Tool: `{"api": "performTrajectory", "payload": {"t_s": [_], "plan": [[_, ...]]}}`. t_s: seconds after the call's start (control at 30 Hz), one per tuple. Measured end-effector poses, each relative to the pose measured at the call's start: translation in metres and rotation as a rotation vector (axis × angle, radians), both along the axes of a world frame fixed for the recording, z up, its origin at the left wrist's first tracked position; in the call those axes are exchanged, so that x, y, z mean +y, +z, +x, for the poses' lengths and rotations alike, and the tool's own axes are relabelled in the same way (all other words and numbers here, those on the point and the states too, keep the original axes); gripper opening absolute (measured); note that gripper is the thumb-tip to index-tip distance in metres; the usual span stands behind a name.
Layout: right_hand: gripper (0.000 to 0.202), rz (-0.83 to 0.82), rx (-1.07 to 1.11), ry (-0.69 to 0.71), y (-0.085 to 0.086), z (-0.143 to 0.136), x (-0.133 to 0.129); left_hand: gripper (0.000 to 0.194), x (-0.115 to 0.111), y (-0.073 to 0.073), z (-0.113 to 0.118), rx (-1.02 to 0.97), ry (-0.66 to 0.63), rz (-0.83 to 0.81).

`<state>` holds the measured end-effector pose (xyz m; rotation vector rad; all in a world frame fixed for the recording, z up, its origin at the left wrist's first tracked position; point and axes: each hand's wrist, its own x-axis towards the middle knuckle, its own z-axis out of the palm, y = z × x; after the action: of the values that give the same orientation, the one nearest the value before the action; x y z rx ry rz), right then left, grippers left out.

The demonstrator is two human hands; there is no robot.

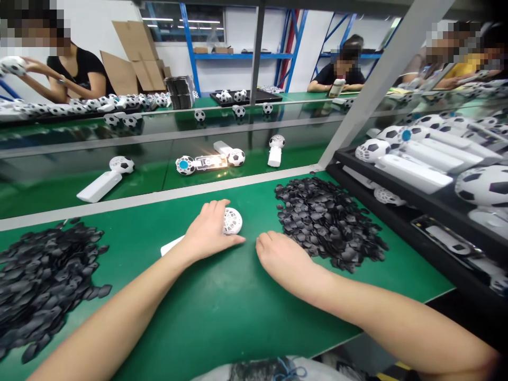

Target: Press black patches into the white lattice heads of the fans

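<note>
On the green work surface lies a white handheld fan with a round, football-style grille head (233,221). My left hand (208,228) is over it, gripping it where head and handle meet. The thumb points right, and the end of the white handle shows behind my wrist. Just to the right, apart from the fan, my right hand (280,256) is closed with its fingers curled together. Whatever its fingertips hold, if anything, is hidden. Close to that hand is a heap of small black plastic pieces (325,222).
Another black heap (47,280) lies at left. Beyond a pale rail, football-headed fans rest on the green conveyor (154,182), one opened (210,162). Stacked black trays (397,177) of fans stand at right beside a slanted grey post (357,111). Several people sit across the line.
</note>
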<state>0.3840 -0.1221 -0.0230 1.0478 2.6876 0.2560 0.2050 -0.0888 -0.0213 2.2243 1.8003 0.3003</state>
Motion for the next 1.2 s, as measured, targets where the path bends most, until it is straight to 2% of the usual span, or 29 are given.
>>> {"api": "performTrajectory", "payload": {"t_s": [0.17, 0.23, 0.4, 0.53, 0.6, 0.67, 0.77, 0.83, 0.93, 1.1, 1.2], "plan": [[0.018, -0.061, 0.131, -0.080, 0.004, 0.008, 0.019, 0.067, -0.005, -0.004, -0.002, 0.045, 0.053, -0.035], [0.017, -0.078, 0.231, -0.108, 0.001, 0.013, 0.028, 0.065, -0.006, -0.006, -0.001, 0.062, 0.034, -0.022], [0.017, -0.168, 0.383, -0.066, -0.007, 0.021, 0.043, 0.079, -0.007, -0.005, -0.003, 0.010, 0.018, -0.053], [0.016, -0.259, 0.564, -0.121, 0.005, 0.031, 0.046, 0.077, -0.007, -0.003, -0.014, -0.035, -0.034, -0.133], [0.010, -0.376, 0.637, -0.076, 0.016, 0.035, 0.042, 0.070, -0.007, -0.003, -0.018, -0.059, -0.031, -0.140], [0.004, -0.555, 0.591, 0.020, 0.023, 0.035, 0.035, 0.065, -0.007, -0.003, -0.019, -0.076, -0.032, -0.130], [0.020, -0.670, 0.415, 0.100, 0.022, 0.028, 0.021, 0.062, -0.008, -0.004, -0.017, -0.070, -0.040, -0.109], [0.020, -0.649, 0.345, 0.092, 0.016, 0.022, 0.014, 0.061, -0.009, -0.005, -0.016, -0.053, -0.060, -0.088], [0.006, -0.664, 0.327, 0.055, 0.008, 0.018, 0.011, 0.060, -0.010, -0.006, -0.014, -0.035, -0.093, -0.058], [0.023, -0.725, 0.411, -0.062, 0.008, 0.022, 0.021, 0.061, -0.009, -0.007, -0.015, -0.035, -0.081, -0.068], [0.018, -0.759, 0.416, -0.069, 0.007, 0.023, 0.027, 0.060, -0.010, -0.007, -0.015, -0.035, -0.078, -0.065]]}}
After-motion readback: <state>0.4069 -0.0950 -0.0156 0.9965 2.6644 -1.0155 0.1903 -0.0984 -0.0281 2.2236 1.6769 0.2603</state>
